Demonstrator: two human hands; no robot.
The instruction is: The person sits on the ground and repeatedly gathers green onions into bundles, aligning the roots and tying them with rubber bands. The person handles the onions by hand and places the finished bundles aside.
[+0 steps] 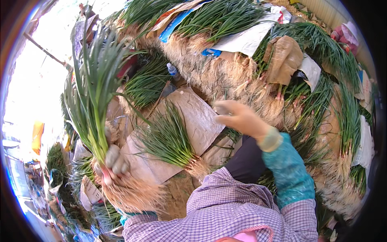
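Note:
My left hand (116, 160), in a glove with grey-coated fingers, grips a bunch of green onions (98, 115) around its pale stem bases. The leaves point up and the shaggy tan roots (133, 192) hang below the hand. My right hand (245, 118), gloved and slightly blurred, is raised over my knee with thumb and fingers apart and nothing visible in it. Between the hands, a smaller bundle of green onions (169, 140) lies on a flattened woven sack (199, 116), its roots towards my lap.
A long heap of green onions, roots (211, 69) facing inward, curves along the far and right sides. Sacks, including a white one (245, 39) and a brown one (284, 60), lie on it. A plastic bottle (172, 71) stands near another onion pile (149, 81). More bundles lie at left.

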